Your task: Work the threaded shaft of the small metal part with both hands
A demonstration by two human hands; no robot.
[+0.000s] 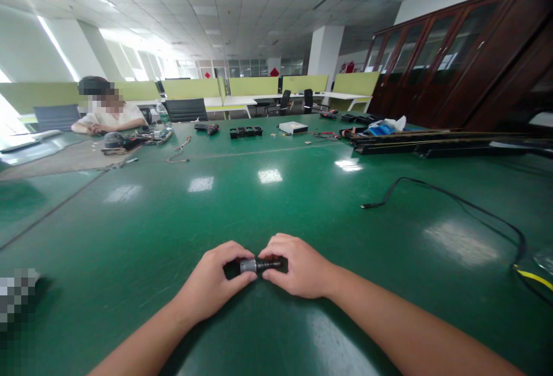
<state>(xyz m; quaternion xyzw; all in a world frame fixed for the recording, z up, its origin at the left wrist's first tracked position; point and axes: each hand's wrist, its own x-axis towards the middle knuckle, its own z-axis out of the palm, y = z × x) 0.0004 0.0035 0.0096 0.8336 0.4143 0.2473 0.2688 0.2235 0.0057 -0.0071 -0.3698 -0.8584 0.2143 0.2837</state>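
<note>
Low over the green table (242, 203), a small cylindrical part (248, 265) lies level between my hands. Its left portion is a smooth grey barrel; the right portion is dark and ridged, narrowing to a thin rod. My left hand (216, 275) pinches the grey barrel with thumb and fingers. From the other side, my right hand (298, 266) is closed round the ridged portion, fingertips at the joint between the two portions. The thin rod points into the hollow of the right palm. Its exact kind cannot be made out.
A black cable (458, 196) curves across the right side. Farther back are a power drill (207, 128), a black holder (245, 132), a white box (293, 128) and long dark bars (389, 144). A person (110, 111) sits at the far left beside cluttered parts.
</note>
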